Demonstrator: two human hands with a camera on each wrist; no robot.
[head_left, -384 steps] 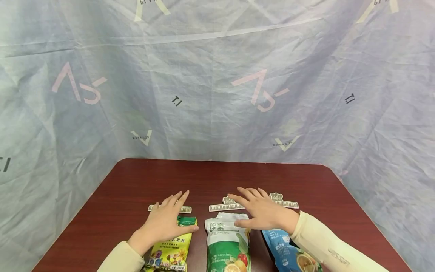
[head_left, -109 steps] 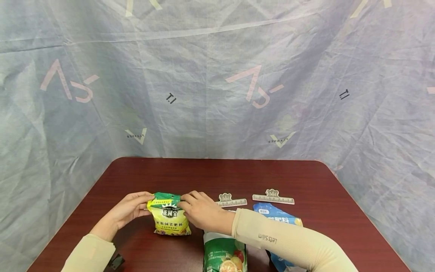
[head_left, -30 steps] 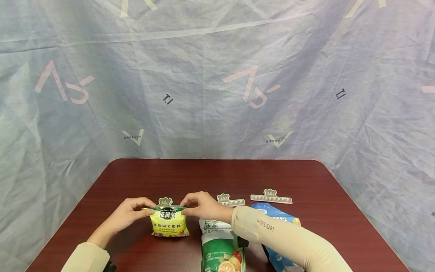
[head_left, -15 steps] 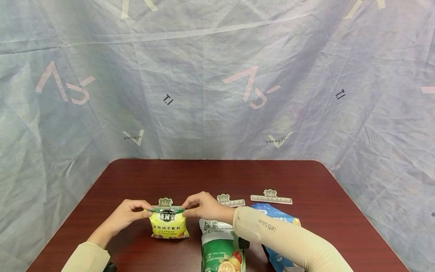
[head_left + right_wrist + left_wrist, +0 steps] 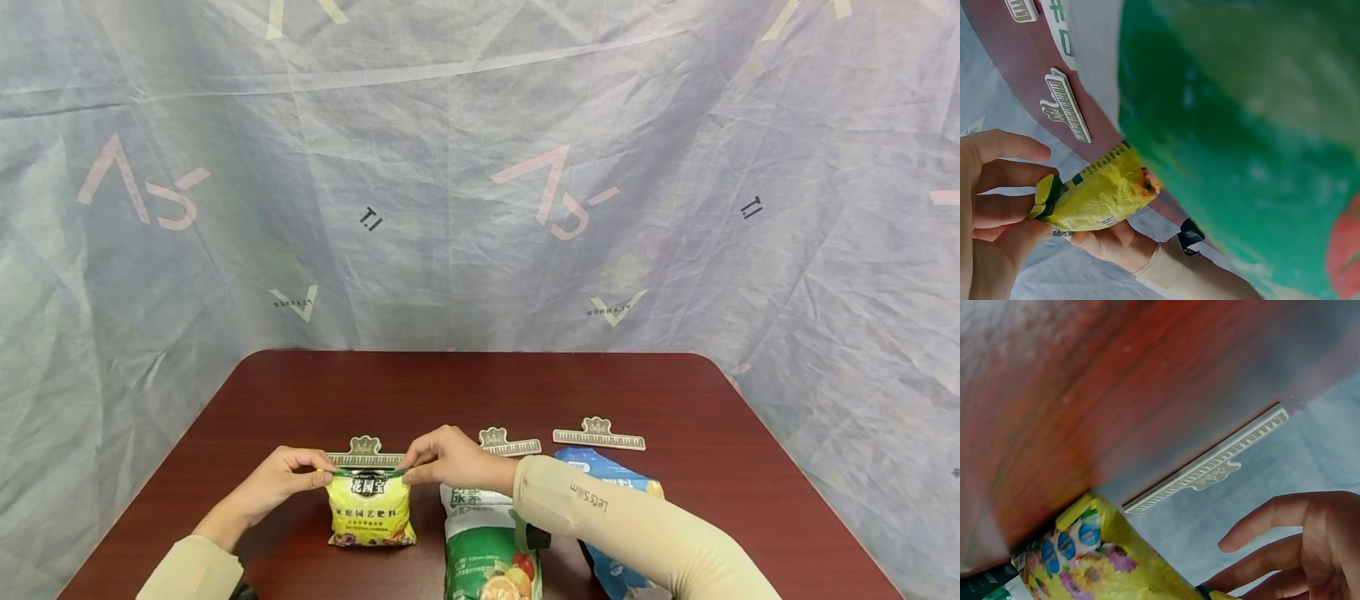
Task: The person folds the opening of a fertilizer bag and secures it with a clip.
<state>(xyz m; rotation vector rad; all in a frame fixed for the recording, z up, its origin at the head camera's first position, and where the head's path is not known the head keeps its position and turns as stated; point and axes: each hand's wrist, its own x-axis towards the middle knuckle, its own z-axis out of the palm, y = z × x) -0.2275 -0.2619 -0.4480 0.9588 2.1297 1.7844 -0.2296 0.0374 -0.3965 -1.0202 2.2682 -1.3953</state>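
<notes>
- The yellow bag [image 5: 369,508] is placed at lower left of centre in the head view, its printed face turned to the viewer and its green top edge apparently folded over.
- Its upper left corner is pinched by the thumb and fingers of the left hand [image 5: 281,479]; its upper right corner is pinched likewise by the right hand [image 5: 450,460].
- Should either pinch be slackened, the fold might well be undone by the stiffness of the wrapping.
- A crooked fold could be caused by one corner being pulled harder than the other.
- Whether the top is sealed cannot be told; if it is not, some contents could be spilled by a tilt or a squeeze.
- A ruled clip [image 5: 365,447] is seen directly behind the bag's top edge. Contact cannot be made out, but the clip could be knocked askew if the bag or fingertips were pushed towards the top of the frame.
- The green-and-white bag [image 5: 487,542], at bottom centre, is partly covered by the right forearm, and the blue bag [image 5: 611,477], further right, is covered too; either could be nudged by a lowered elbow.
- A middle clip [image 5: 497,439] is seen close by the right hand and could be brushed by a sideways swing.
</notes>
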